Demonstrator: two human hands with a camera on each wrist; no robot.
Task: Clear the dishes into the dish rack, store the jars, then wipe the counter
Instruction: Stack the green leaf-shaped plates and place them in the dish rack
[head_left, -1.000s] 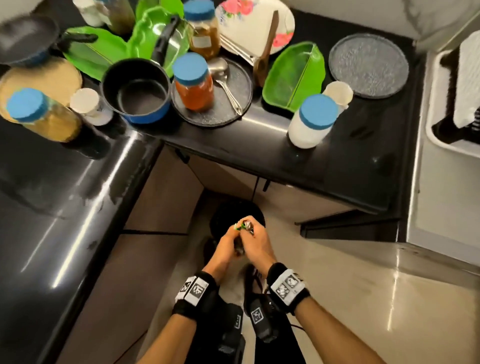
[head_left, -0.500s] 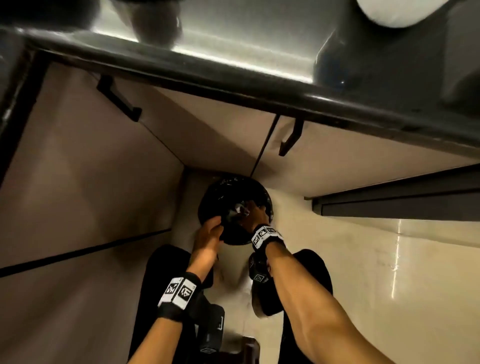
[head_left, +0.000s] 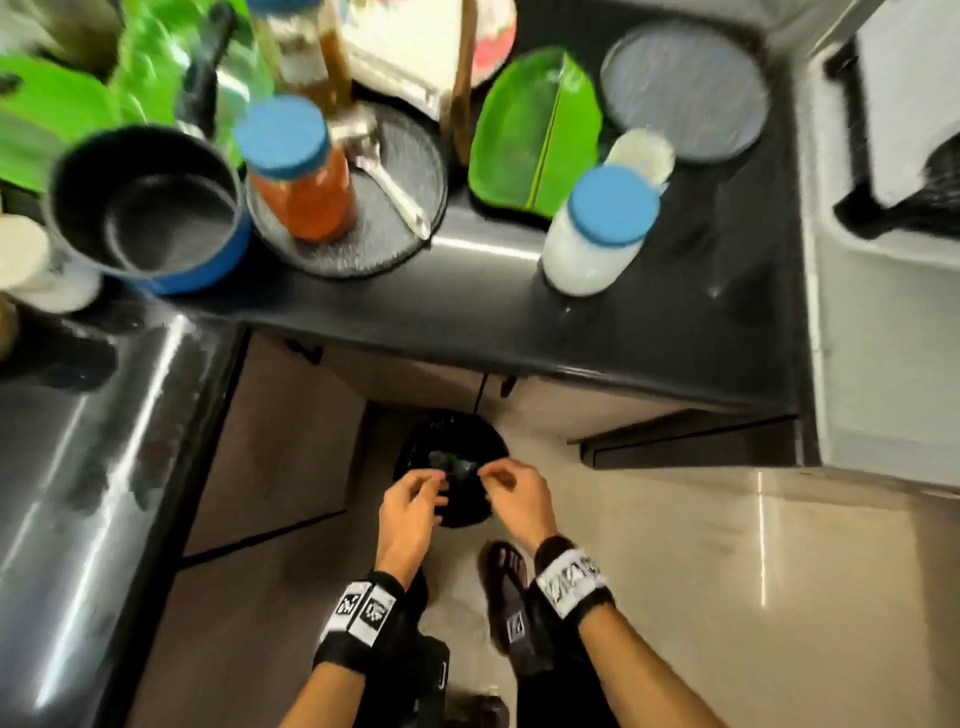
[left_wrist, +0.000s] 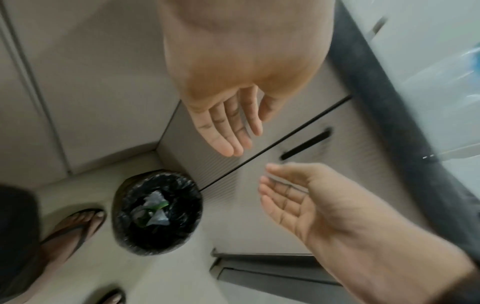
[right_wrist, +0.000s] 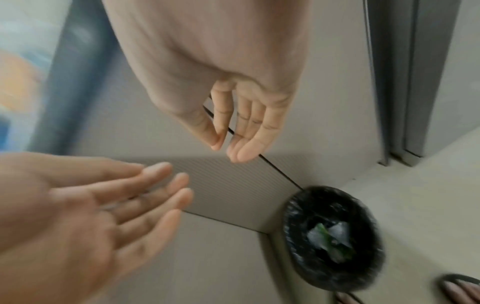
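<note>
Hovering left hand (head_left: 410, 506) and right hand (head_left: 514, 493), each grip open and empty, over the bin (head_left: 457, 457) at lower centre; jars (head_left: 597, 228), dishes (head_left: 535, 130) crowding the surface (head_left: 701, 312) above, wiping not begun.

A home kitchen, this. Black worktop (head_left: 675, 322) crowded with jars (head_left: 597, 234), a saucepan (head_left: 150, 218), plates (head_left: 685, 88). Cupboards (head_left: 280, 441) below, bin (head_left: 452, 436) on the floor.

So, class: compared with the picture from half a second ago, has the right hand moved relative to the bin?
Yes. The right hand has lifted out of the black bin and back toward the person; its fingers are empty.
</note>
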